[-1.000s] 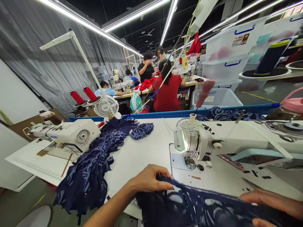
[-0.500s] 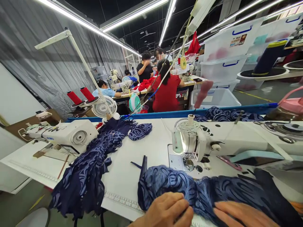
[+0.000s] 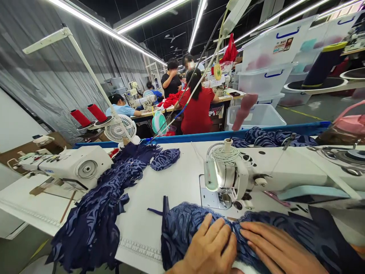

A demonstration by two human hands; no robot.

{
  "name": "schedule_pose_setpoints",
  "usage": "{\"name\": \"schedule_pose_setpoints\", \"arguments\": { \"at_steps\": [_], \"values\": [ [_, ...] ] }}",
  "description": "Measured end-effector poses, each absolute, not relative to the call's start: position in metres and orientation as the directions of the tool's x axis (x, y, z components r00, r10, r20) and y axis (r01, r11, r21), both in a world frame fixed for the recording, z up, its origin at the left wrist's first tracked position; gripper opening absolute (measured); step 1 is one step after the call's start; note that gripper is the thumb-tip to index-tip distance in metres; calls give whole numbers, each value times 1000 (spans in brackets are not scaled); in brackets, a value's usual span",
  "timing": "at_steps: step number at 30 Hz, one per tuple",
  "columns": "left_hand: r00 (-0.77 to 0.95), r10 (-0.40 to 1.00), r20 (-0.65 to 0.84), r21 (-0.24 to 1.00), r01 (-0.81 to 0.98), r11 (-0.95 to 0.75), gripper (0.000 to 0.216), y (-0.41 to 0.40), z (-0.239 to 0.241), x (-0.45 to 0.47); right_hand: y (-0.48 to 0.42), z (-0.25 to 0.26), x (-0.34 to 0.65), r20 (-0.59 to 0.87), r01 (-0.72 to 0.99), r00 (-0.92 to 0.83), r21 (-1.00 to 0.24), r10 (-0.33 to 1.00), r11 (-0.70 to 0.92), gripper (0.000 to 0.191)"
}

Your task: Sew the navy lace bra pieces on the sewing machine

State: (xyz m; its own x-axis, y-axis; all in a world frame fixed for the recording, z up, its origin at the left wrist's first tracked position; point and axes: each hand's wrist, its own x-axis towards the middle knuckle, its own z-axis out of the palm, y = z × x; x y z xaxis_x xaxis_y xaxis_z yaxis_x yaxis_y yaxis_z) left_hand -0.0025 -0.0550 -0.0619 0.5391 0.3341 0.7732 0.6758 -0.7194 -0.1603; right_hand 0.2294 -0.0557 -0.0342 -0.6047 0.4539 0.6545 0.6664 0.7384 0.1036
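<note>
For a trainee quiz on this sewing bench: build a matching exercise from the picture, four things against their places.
Things:
1. left hand
2. pile of navy lace pieces
3. red thread cones
4. cord coil

Places:
A. on top of the sewing machine head
B. flat on the navy lace piece, beside the right hand
C. behind the white machine at far left
D. spilling over the near edge of the table

Pairs: 1-B, 2-D, 3-C, 4-A
</note>
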Motion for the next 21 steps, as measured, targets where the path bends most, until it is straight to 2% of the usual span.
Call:
{"name": "schedule_pose_setpoints", "arguments": {
  "at_steps": [3,6,10,12,14,18,21],
  "values": [
    [594,350,724,-189,660,-727,83,-49,-63,4,-48,-20,216,665,659,-605,108,438,745,28],
    [569,386,726,-180,699,-692,80,-50,-71,1,-44,-22,213,662,681,-577,68,478,729,25],
    [557,394,731,-163,703,-692,84,-52,-75,1,-38,-31,211,523,749,-435,-242,733,617,28],
    [561,392,729,-180,710,-681,87,-51,-75,4,-30,-35,206,421,781,-375,-335,826,526,25],
    [594,340,729,-240,687,-686,77,-50,-75,7,-22,-39,201,359,809,-336,-364,871,462,17],
    [631,238,738,-290,616,-733,40,-50,-74,9,-9,-42,197,177,843,-290,-419,940,339,14],
    [610,237,757,-267,618,-739,37,-51,-73,9,-5,-37,196,63,861,-258,-438,964,259,15]
  ]
}}
